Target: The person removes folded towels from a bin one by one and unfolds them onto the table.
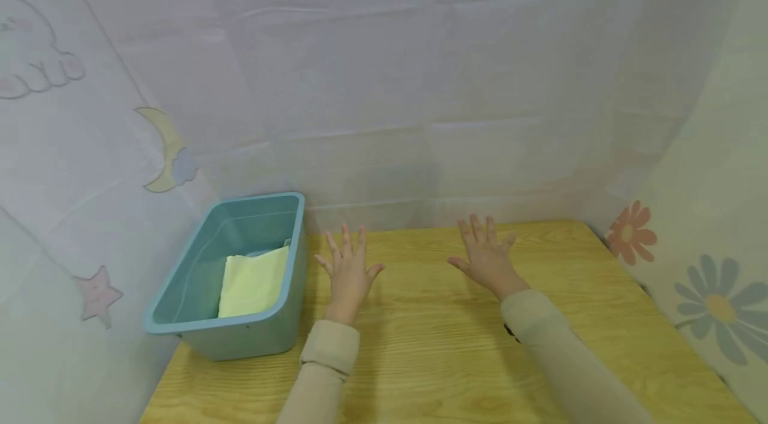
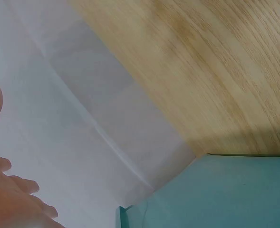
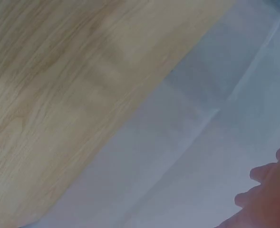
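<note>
Both hands are held out over the wooden table with fingers spread and nothing in them. My left hand (image 1: 349, 277) is just right of a teal plastic tub (image 1: 294, 284). Inside the tub lies a folded pale yellow cloth (image 1: 253, 283), leaning toward its right wall. My right hand (image 1: 487, 263) is farther right, over the back part of the table. In the left wrist view the left hand (image 2: 11, 199) shows at the lower left, with the tub (image 2: 225, 190) along the bottom. The right hand (image 3: 268, 194) appears at the lower right of the right wrist view.
The wood-grain table (image 1: 420, 344) reaches back to a pale creased sheet (image 1: 372, 77) hanging behind it. Side sheets carry printed figures: a moon (image 1: 159, 151) and a star (image 1: 98, 294) at left, flowers (image 1: 720, 307) at right. The tub stands at the table's left edge.
</note>
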`<state>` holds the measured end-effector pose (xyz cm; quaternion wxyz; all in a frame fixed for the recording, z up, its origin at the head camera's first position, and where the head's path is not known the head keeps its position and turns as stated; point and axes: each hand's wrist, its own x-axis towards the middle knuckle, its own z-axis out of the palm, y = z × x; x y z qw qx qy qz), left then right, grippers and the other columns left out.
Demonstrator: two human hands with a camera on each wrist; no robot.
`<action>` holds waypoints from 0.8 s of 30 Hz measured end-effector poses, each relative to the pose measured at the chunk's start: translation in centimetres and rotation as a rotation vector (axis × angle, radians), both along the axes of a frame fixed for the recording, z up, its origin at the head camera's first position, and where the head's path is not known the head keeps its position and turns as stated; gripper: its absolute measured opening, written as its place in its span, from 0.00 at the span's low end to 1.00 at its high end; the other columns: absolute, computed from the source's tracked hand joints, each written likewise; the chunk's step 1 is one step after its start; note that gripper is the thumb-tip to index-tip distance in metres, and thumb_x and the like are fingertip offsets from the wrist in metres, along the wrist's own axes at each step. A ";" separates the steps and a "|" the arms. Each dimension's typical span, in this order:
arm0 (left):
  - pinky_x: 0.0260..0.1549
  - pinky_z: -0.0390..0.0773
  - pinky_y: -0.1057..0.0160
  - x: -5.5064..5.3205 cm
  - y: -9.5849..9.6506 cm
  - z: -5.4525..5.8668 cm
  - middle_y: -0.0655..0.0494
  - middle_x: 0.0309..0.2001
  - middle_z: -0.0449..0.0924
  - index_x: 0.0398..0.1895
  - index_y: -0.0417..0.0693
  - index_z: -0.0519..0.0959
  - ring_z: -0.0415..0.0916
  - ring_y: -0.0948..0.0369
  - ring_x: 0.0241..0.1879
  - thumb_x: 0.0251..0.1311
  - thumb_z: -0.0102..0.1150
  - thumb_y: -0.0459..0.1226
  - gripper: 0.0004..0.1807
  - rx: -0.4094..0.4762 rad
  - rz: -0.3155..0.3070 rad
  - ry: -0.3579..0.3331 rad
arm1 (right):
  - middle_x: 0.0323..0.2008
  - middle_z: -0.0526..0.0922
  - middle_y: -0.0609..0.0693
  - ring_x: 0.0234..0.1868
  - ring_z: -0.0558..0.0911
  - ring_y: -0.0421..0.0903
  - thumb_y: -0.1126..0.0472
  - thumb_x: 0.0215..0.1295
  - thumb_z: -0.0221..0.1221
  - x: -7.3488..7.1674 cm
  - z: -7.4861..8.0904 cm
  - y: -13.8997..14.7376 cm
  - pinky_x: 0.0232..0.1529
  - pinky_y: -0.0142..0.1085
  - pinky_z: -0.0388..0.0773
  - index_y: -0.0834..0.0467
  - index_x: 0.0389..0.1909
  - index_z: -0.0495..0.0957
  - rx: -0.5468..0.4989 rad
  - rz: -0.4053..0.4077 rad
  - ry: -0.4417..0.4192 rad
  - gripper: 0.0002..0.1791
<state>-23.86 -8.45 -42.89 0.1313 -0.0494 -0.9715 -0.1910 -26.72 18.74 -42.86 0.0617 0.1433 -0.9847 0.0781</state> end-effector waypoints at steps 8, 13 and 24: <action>0.59 0.35 0.23 1.5 -0.1 1.0 0.35 0.75 0.41 0.76 0.45 0.53 0.28 0.33 0.72 0.59 0.62 0.52 0.47 0.028 -0.026 0.021 | 0.73 0.47 0.68 0.71 0.41 0.73 0.39 0.67 0.56 0.5 -0.4 -0.2 0.53 0.81 0.38 0.63 0.75 0.48 0.017 0.002 0.082 0.48; 0.59 0.37 0.23 3.0 -0.3 1.9 0.32 0.74 0.42 0.75 0.41 0.53 0.30 0.31 0.71 0.61 0.60 0.53 0.46 0.059 -0.064 0.035 | 0.73 0.49 0.69 0.71 0.44 0.74 0.40 0.67 0.56 1.0 -0.1 0.1 0.52 0.82 0.42 0.63 0.75 0.50 0.020 -0.009 0.110 0.47; 0.60 0.43 0.25 6.2 -2.8 4.7 0.30 0.73 0.44 0.73 0.34 0.54 0.33 0.30 0.70 0.64 0.60 0.46 0.42 0.142 -0.130 0.066 | 0.73 0.50 0.68 0.71 0.46 0.73 0.35 0.68 0.51 2.8 2.0 0.4 0.52 0.81 0.43 0.63 0.75 0.49 -0.037 -0.023 0.107 0.47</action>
